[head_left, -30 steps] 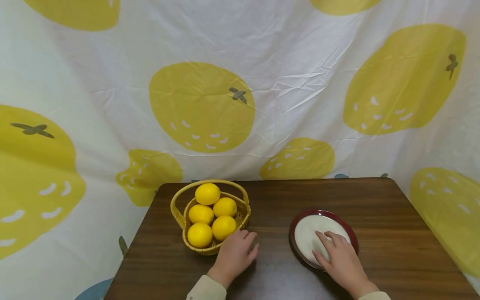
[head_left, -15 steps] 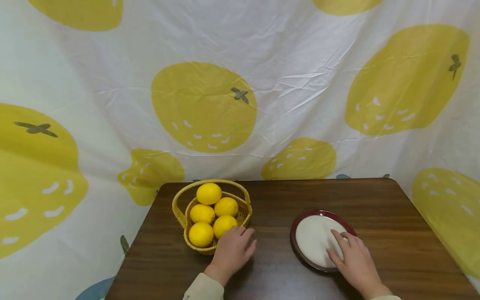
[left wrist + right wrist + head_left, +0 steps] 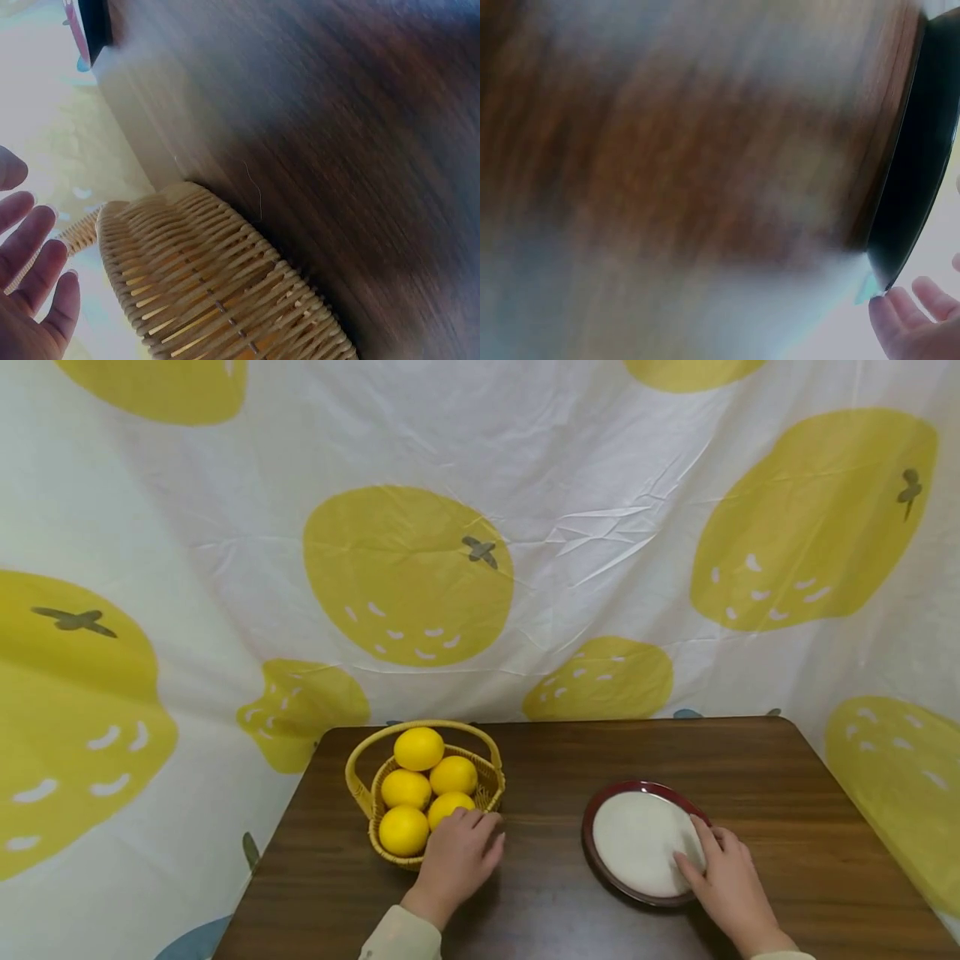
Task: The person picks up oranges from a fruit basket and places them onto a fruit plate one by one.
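Note:
Several yellow lemons [image 3: 405, 830] lie in a wicker basket [image 3: 217, 285] with an arched handle, at the table's left. My left hand [image 3: 456, 860] is over the basket's near right edge, hiding part of the nearest right lemon [image 3: 448, 806]. In the left wrist view its fingers [image 3: 41, 270] are loosely bent with nothing between them, above the basket wall. To the right sits a round plate [image 3: 637, 843] with a white centre and dark red rim. My right hand [image 3: 731, 881] is at the plate's right rim, thumb over the white part; contact cannot be told.
Both things stand on a dark brown wooden table [image 3: 540, 777]. A white cloth [image 3: 585, 577] printed with big lemons hangs behind it and along both sides.
My right hand has moved right, from over the plate's middle to its right rim. My left hand has shifted slightly left, further over the basket. Basket, lemons and plate have stayed in place.

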A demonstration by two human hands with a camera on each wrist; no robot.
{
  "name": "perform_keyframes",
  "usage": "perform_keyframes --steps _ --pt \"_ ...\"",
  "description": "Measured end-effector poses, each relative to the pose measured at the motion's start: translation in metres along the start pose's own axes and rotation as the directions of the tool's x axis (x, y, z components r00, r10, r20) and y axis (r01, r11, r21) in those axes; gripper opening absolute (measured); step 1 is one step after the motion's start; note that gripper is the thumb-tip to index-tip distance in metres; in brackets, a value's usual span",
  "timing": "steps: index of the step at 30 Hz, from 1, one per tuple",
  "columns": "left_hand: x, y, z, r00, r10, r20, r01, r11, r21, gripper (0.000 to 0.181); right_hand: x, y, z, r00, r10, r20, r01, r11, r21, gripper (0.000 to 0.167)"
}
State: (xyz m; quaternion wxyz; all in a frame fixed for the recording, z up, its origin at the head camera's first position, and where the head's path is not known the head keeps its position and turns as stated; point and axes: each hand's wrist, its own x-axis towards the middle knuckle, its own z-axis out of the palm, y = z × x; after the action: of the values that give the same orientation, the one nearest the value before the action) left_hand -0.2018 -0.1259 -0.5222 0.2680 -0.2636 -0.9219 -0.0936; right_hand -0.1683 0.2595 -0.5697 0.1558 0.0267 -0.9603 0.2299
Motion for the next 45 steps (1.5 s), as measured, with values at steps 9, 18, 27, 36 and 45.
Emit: perform_keyframes --steps 9,18,27,36,45 --pt "0.001 -0.003 -0.003 0.999 -0.003 -0.039 0.002 1.000 -0.007 0.015 0.014 0.007 -0.009 0.976 0.161 0.147 -0.173 0.983 0.070 0.076" --pt "-0.001 -0.009 -0.003 0.998 -0.007 -0.059 0.006 1.000 -0.020 0.014 0.023 0.014 -0.015 0.934 0.256 0.248 -0.279 0.959 0.060 0.075" --pt "0.000 -0.017 -0.004 0.996 -0.009 -0.088 0.007 1.000 -0.020 0.018 0.023 0.027 -0.016 0.885 0.320 0.338 -0.372 0.923 0.099 0.058" --pt "0.003 -0.024 -0.009 0.996 -0.061 -0.061 0.059 0.998 -0.029 0.019 0.022 0.027 -0.021 0.838 0.372 0.400 -0.480 0.850 0.215 0.029" --pt "0.004 -0.036 -0.014 0.991 -0.132 0.004 0.132 0.991 -0.014 0.025 0.021 0.026 -0.018 0.823 0.401 0.402 -0.532 0.791 0.301 0.025"
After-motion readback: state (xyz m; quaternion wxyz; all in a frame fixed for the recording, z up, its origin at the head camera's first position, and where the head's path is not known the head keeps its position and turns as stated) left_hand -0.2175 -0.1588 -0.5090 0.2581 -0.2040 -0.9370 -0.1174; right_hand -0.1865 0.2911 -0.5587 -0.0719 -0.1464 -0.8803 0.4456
